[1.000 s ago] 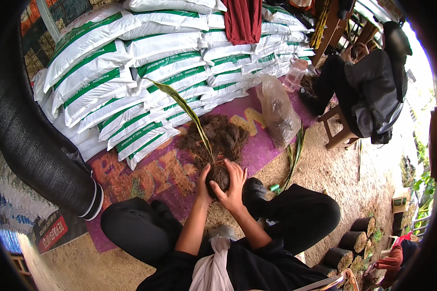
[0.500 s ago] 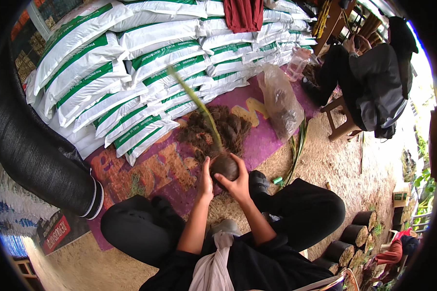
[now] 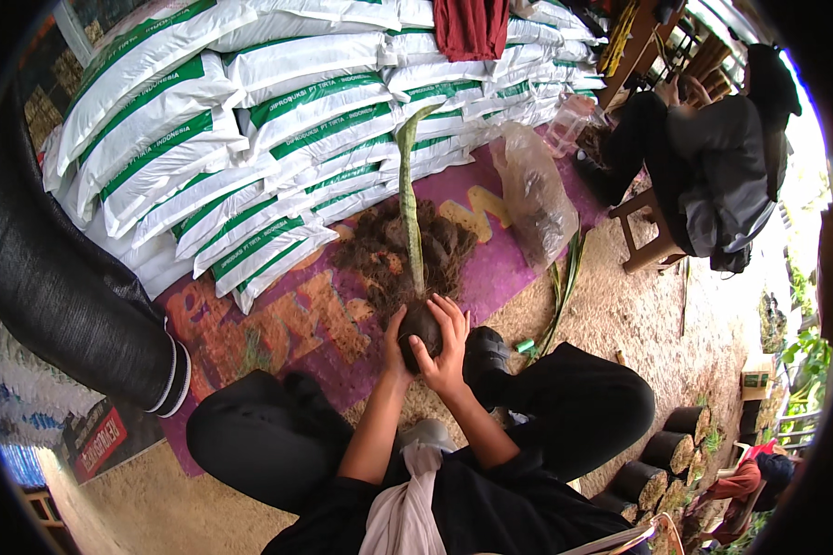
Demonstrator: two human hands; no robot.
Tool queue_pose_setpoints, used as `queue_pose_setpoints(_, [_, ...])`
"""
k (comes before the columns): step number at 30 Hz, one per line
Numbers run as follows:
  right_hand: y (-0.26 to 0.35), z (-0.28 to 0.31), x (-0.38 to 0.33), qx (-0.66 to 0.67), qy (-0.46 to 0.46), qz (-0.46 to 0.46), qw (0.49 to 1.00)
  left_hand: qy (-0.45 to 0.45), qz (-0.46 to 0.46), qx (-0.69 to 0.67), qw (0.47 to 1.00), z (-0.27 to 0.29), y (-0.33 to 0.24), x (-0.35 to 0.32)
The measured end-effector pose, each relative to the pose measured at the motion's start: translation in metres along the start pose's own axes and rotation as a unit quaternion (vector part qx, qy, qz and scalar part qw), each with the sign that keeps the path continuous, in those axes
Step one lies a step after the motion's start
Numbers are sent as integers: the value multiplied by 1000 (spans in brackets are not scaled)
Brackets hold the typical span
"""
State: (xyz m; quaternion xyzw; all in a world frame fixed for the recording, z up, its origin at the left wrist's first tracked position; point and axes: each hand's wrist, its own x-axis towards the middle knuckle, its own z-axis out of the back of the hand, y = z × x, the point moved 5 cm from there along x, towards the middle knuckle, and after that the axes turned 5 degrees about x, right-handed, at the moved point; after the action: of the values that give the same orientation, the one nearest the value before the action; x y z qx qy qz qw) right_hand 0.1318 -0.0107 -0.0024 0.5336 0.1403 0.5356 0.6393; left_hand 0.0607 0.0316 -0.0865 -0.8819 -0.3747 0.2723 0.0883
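Between my two hands is a dark brown, round root ball (image 3: 419, 326) with one long green, yellow-edged leaf (image 3: 410, 199) rising from it, like a snake plant. My left hand (image 3: 396, 348) cups the ball's left side. My right hand (image 3: 450, 344) wraps its right side, fingers together over the top and thumb across the near face. Just beyond the ball, a heap of brown fibrous clumps (image 3: 449, 242) with stringy roots lies on the purple printed sheet (image 3: 486, 277); the leaf passes in front of it. The underside of the ball is hidden.
White and green sacks (image 3: 315, 97) are stacked at the back. A clear plastic bag (image 3: 537, 199) stands right of the heap, near loose long leaves (image 3: 569, 282). A black roll (image 3: 74, 277) looms at left. Another person (image 3: 713, 166) sits at far right; black pots (image 3: 666, 450) stand lower right.
The leaf has swung from leaning left to nearly upright as the ball turned. My right hand's fingers have come up over the top of the ball.
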Motion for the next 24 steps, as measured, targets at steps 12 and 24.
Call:
queue_pose_setpoints(12, [-14,-2,12,200,1,-134,971,-132,-181,185,957,10,-22,-3])
queue_pose_setpoints(24, [56,-17,13,-74,72,133,986,21,-87,-26,996,-11,-45,-20])
